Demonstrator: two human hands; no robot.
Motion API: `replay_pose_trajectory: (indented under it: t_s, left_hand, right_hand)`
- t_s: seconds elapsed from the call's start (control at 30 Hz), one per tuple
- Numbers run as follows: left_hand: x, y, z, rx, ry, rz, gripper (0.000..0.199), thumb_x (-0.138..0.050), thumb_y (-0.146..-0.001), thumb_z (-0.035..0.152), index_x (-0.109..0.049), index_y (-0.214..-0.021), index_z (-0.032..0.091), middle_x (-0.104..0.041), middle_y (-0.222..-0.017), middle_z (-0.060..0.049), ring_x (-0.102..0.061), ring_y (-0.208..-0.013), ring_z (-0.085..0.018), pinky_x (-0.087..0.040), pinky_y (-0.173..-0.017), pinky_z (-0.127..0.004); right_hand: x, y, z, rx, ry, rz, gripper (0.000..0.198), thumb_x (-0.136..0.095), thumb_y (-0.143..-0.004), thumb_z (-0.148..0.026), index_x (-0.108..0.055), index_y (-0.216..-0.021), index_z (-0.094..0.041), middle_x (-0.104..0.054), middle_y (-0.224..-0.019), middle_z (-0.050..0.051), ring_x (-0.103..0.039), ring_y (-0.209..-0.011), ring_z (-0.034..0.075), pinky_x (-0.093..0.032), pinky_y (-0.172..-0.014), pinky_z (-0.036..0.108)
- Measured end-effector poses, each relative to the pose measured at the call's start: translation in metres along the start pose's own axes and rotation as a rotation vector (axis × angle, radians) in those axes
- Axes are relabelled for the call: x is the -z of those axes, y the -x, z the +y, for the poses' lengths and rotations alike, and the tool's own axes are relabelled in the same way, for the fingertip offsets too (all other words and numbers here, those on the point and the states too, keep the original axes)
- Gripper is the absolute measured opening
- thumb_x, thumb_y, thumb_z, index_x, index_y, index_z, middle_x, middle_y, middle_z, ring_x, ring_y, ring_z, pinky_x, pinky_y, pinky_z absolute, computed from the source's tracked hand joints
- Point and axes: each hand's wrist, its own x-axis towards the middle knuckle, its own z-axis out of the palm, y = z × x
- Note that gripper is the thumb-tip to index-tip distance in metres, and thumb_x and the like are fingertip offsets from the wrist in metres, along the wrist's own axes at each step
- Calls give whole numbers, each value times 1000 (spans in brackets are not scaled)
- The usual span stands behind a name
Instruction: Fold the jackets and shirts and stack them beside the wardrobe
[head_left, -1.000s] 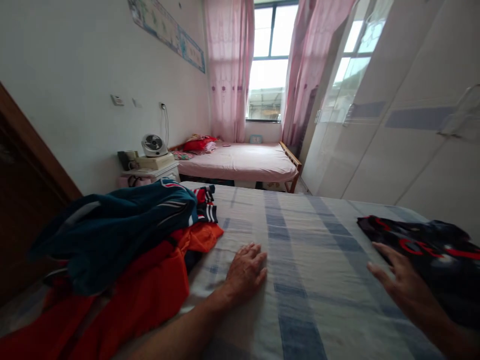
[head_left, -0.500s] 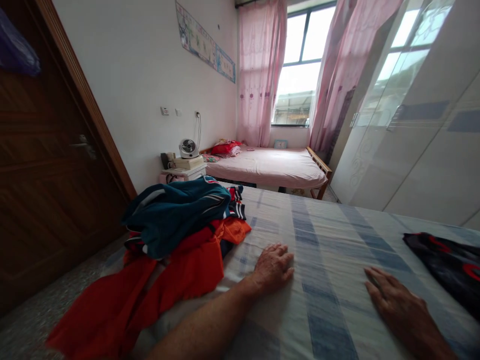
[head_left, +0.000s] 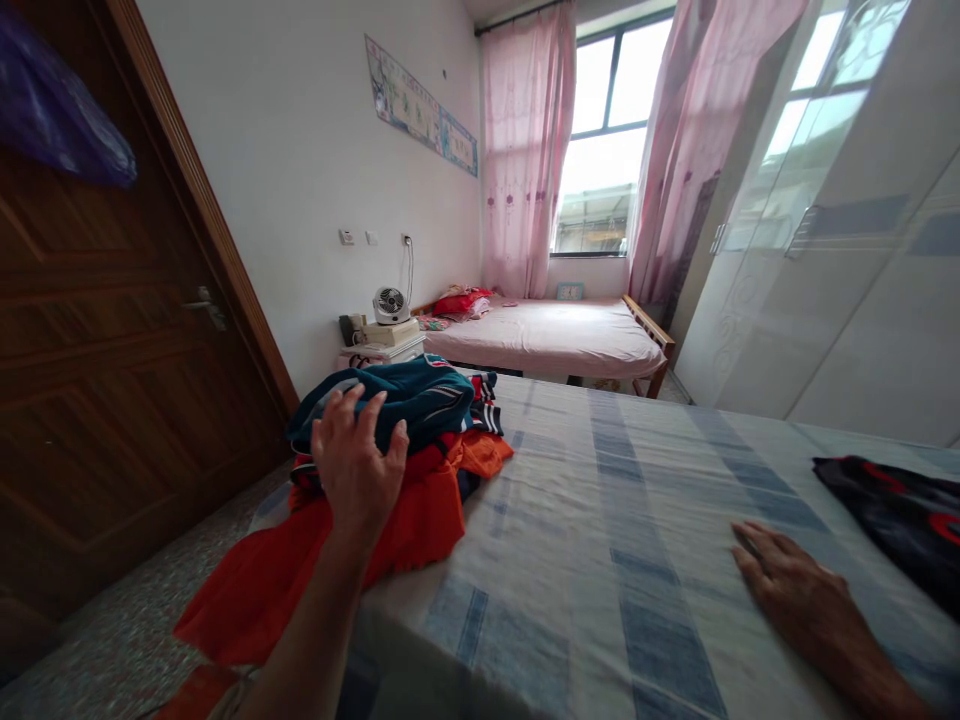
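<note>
Two bare hands show in the head view. The left hand is raised above the pile of clothes, fingers spread apart and slightly curled, its fingertips at the near edge of the teal garment; whether they touch it cannot be told. That garment lies on top of the pile at about ten o'clock on the striped bed, with one orange-red garment under it, spilling over the bed's left edge, and a striped red, white and black piece at its far side. The right hand lies flat on the sheet at about four o'clock, fingers loosely together, holding nothing. One black garment with red marks lies just beyond it at three o'clock, apart from the fingers. At twelve o'clock stands a second bed with a pink sheet, and one small fan to its left.
</note>
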Motion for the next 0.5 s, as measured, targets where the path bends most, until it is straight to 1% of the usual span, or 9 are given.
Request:
replay_pose_trajectory:
  t_s: [0.07, 0.1, 0.17, 0.2, 0.27, 0.33, 0.4, 0.5]
  left_hand:
    - [0, -1, -22, 49, -162, -86, 56, -51, -83, 47, -48, -130, 15, -43, -139, -18, -27, -135, -36, -24, -105, -58]
    - [-2, 0, -30, 59, -198, -143, 65, -52, -81, 52, -44, -134, 14, -42, -139, -19, -29, -134, -37, -26, -104, -59]
    - [-9, 4, -42, 64, -206, -253, 79, -55, -76, 57, -36, -140, 14, -43, -136, -20, -36, -128, -37, -33, -101, -55]
    - [-12, 5, -46, 73, -192, -287, 82, -55, -75, 58, -34, -141, 14, -44, -134, -20, -40, -125, -36, -36, -99, -52]
    - [-17, 6, -52, 111, -151, -295, 76, -54, -77, 55, -38, -140, 15, -47, -127, -18, -48, -117, -34, -41, -95, -47]
    - [-20, 5, -55, 159, -91, -245, 62, -50, -81, 49, -48, -133, 16, -51, -118, -15, -52, -110, -32, -44, -91, -44]
    - [-20, 2, -58, 186, 20, -198, 50, -48, -83, 44, -57, -125, 17, -55, -108, -12, -56, -102, -28, -45, -89, -40]
    - [-20, -7, -56, 201, 213, -102, 40, -49, -84, 40, -65, -114, 18, -58, -98, -7, -58, -93, -23, -44, -89, -35]
  right_hand:
    - [-3, 0, 2, -6, -5, 3, 56, -22, -87, -41, -58, -120, -12, -56, -129, 13, -50, -121, 25, -41, -96, 39]
    - [-5, 0, 3, -8, -6, 4, 56, -22, -87, -41, -58, -120, -12, -55, -130, 13, -50, -120, 25, -41, -96, 40]
    - [-6, 0, 3, -11, -12, 10, 56, -23, -87, -41, -58, -119, -12, -56, -129, 14, -51, -120, 26, -41, -96, 40]
    - [-6, 0, 3, -11, -18, 15, 56, -24, -87, -41, -59, -118, -12, -56, -129, 14, -51, -120, 26, -42, -96, 40]
    - [-4, 0, 2, -10, -33, 27, 55, -25, -86, -41, -59, -117, -13, -57, -127, 14, -52, -119, 26, -42, -96, 41]
    - [-2, -1, -1, -14, -46, 33, 54, -25, -85, -41, -60, -116, -14, -58, -126, 14, -52, -119, 26, -42, -96, 41]
    - [0, -1, -3, -19, -51, 33, 53, -25, -85, -41, -60, -116, -15, -58, -126, 14, -53, -118, 26, -42, -95, 41]
    - [1, -1, -3, -17, -38, 31, 53, -25, -86, -39, -60, -116, -14, -57, -127, 14, -53, -118, 25, -42, -95, 39]
